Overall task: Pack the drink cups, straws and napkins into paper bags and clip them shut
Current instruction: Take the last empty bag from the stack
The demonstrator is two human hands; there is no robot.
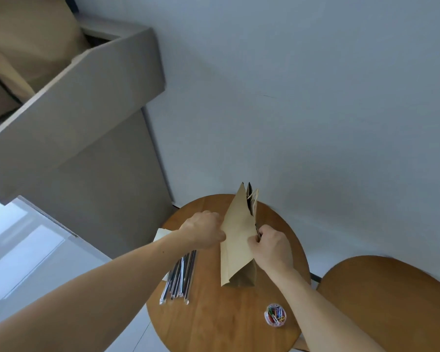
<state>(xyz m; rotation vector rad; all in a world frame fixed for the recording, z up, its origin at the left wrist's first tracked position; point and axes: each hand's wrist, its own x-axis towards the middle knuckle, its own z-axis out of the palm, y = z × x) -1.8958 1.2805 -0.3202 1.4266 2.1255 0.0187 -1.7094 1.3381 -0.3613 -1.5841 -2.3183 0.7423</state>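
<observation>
A brown paper bag point(236, 240) stands upright on the round wooden table point(214, 321), its top pressed nearly flat with a twisted handle showing at the upper edge. My left hand point(203, 231) grips the bag's left edge. My right hand point(269, 243) pinches its right edge at mid height. Several black straws in clear wrappers point(179, 275) lie in a bundle on the table, left of the bag. A small clear tub of coloured paper clips point(275, 315) sits near the front right. The corner of a pale napkin point(160, 233) peeks out under my left forearm. The bag's contents are hidden.
A second round wooden table point(391, 301) stands to the right. A grey wall runs behind both tables. A tall grey cabinet point(87, 148) rises at the left, and a pale glossy floor point(23, 250) lies below it.
</observation>
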